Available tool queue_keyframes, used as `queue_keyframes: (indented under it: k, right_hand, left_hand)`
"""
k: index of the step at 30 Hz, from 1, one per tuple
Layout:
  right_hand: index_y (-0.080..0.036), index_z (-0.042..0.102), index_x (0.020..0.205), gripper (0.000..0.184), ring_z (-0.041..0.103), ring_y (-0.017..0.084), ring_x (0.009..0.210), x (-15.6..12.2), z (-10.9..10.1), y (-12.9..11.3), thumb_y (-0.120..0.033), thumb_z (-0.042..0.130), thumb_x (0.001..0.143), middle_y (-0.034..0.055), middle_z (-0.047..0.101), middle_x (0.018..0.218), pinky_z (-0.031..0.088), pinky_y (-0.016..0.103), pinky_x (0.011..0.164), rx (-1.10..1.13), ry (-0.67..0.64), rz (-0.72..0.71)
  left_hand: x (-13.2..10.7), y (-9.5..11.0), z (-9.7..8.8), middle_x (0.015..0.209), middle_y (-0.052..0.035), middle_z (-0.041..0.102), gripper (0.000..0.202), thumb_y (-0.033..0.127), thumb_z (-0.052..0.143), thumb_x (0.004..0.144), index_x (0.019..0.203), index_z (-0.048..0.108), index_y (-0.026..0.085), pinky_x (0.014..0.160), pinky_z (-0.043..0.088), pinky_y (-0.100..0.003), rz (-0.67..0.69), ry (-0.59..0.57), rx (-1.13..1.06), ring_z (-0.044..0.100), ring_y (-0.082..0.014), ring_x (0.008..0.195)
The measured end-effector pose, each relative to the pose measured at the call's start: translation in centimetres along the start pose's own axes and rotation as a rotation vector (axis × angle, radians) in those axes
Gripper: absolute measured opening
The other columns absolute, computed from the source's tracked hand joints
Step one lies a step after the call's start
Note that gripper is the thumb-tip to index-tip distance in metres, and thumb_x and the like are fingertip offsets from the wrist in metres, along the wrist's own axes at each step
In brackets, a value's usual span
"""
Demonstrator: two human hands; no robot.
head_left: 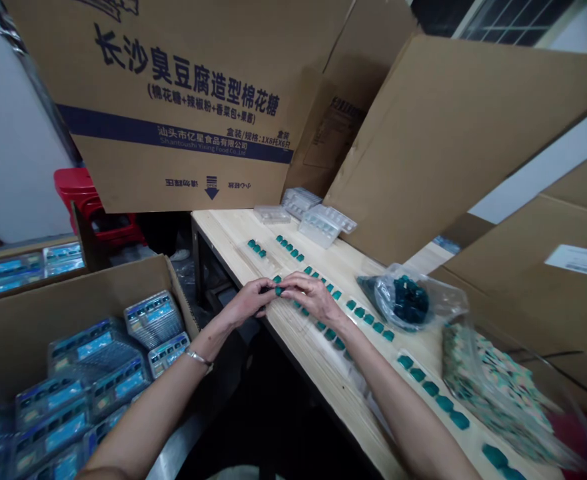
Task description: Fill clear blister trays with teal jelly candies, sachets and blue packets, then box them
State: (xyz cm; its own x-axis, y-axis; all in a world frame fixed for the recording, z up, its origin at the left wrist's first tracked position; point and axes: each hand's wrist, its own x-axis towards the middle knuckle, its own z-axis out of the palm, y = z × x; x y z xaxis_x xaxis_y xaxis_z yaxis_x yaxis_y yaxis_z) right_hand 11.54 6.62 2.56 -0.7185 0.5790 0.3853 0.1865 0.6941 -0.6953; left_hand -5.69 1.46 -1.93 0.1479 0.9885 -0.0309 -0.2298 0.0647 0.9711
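My left hand [246,303] and my right hand [310,295] meet at the near edge of a wooden table [233,230]. Both pinch the same small teal cube [278,291] between their fingertips. Rows of teal cubes [368,319] run across the table in clear plastic trays, from the far end to the near right. A clear bag of dark teal cubes [409,301] lies just right of my right hand. A silver bracelet [198,359] is on my left wrist.
Empty clear trays [318,223] are stacked at the table's far end. Large cardboard boxes [188,100] lean behind and to the right. An open carton [88,360] at the left holds several packed blue-labelled packs. A bag of printed cards [493,393] lies at the right. A red stool [80,190] stands behind.
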Motion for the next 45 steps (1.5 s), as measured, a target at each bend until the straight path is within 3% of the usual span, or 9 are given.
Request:
queue_keyframes:
  k: [6, 14, 20, 27, 31, 35, 39, 43, 45]
  right_hand:
    - [-0.024, 0.073, 0.092, 0.019, 0.062, 0.019, 0.085, 3.0, -1.1, 2.0, -0.037, 0.064, 0.081, 0.0060, 0.067, 0.089, 0.048, 0.033, 0.079, -0.073, 0.092, -0.005]
    - [-0.019, 0.074, 0.082, 0.009, 0.062, 0.019, 0.079, 7.5, 0.0, 7.6, -0.023, 0.069, 0.076, 0.0062, 0.070, 0.080, 0.045, 0.029, 0.076, -0.412, -0.003, 0.125]
    - [-0.018, 0.074, 0.084, 0.011, 0.063, 0.021, 0.083, 7.6, 1.4, 8.0, -0.023, 0.067, 0.078, 0.0093, 0.070, 0.086, 0.044, 0.030, 0.076, -0.546, -0.017, 0.149]
    - [-0.016, 0.072, 0.077, 0.004, 0.061, 0.019, 0.080, 7.9, 2.3, 8.8, -0.019, 0.070, 0.075, 0.0086, 0.068, 0.082, 0.045, 0.029, 0.075, -0.547, -0.019, 0.183]
    - [-0.018, 0.071, 0.091, 0.019, 0.059, 0.016, 0.075, 7.0, 2.0, 7.9, -0.027, 0.070, 0.074, 0.0062, 0.067, 0.086, 0.045, 0.029, 0.074, -0.417, 0.104, 0.185]
    - [-0.017, 0.071, 0.088, 0.024, 0.055, 0.013, 0.061, 5.8, 2.4, 4.3, -0.038, 0.065, 0.076, 0.0036, 0.067, 0.077, 0.045, 0.027, 0.063, -0.063, 0.182, 0.311]
    - [-0.017, 0.069, 0.082, 0.024, 0.059, 0.013, 0.059, 4.9, 3.4, 1.0, -0.036, 0.070, 0.067, 0.0004, 0.067, 0.068, 0.046, 0.025, 0.060, 0.307, 0.104, 0.446]
    - [-0.017, 0.066, 0.081, 0.026, 0.060, 0.012, 0.058, 4.4, 3.5, 0.3, -0.032, 0.074, 0.062, -0.0017, 0.065, 0.064, 0.047, 0.025, 0.062, 0.459, 0.247, 0.478]
    - [-0.017, 0.065, 0.084, 0.027, 0.060, 0.011, 0.058, 4.2, 3.3, 0.2, -0.033, 0.074, 0.063, -0.0020, 0.065, 0.064, 0.048, 0.025, 0.062, 0.500, 0.283, 0.488]
  left_hand:
    - [-0.9, -1.2, -1.9, 0.059, 0.0067, 0.039, 0.039, 0.052, 0.066, 0.070, 0.083, 0.059, 0.016, 0.037, 0.026, -0.016, 0.002, 0.126, 0.022, 0.031, -0.0041, 0.045]
    - [-1.4, -1.6, -3.0, 0.056, 0.0079, 0.035, 0.039, 0.053, 0.063, 0.073, 0.084, 0.057, 0.016, 0.037, 0.025, -0.015, -0.042, 0.135, 0.020, 0.028, -0.0043, 0.045]
    - [-1.3, -1.8, -3.4, 0.058, 0.0066, 0.040, 0.039, 0.052, 0.066, 0.072, 0.083, 0.057, 0.016, 0.038, 0.023, -0.014, -0.071, 0.157, -0.063, 0.032, -0.0044, 0.047]
    - [-0.7, -0.5, -3.4, 0.066, 0.0026, 0.042, 0.040, 0.047, 0.068, 0.072, 0.088, 0.062, 0.011, 0.037, 0.016, -0.013, -0.031, 0.175, -0.426, 0.036, -0.0032, 0.050]
    - [-0.3, 0.5, -3.3, 0.069, 0.0001, 0.045, 0.038, 0.041, 0.071, 0.071, 0.089, 0.063, 0.008, 0.037, 0.017, -0.013, -0.002, 0.165, -0.552, 0.038, -0.0031, 0.051]
    - [-0.1, 0.8, -2.8, 0.070, -0.0004, 0.049, 0.039, 0.036, 0.074, 0.068, 0.093, 0.061, 0.008, 0.037, 0.019, -0.013, 0.027, 0.185, -0.518, 0.039, -0.0029, 0.050]
    - [0.3, 0.6, -1.7, 0.071, 0.0006, 0.051, 0.037, 0.042, 0.072, 0.070, 0.089, 0.058, 0.013, 0.037, 0.024, -0.013, 0.095, 0.262, -0.397, 0.040, -0.0041, 0.050]
    - [0.4, 0.2, -1.1, 0.075, 0.0002, 0.055, 0.035, 0.045, 0.063, 0.077, 0.096, 0.058, 0.016, 0.037, 0.027, -0.016, 0.158, 0.293, -0.222, 0.044, -0.0067, 0.052]
    - [0.3, 0.2, -1.1, 0.081, -0.0018, 0.060, 0.032, 0.041, 0.062, 0.078, 0.100, 0.061, 0.017, 0.045, 0.037, -0.018, 0.246, 0.349, -0.009, 0.053, -0.0098, 0.062]
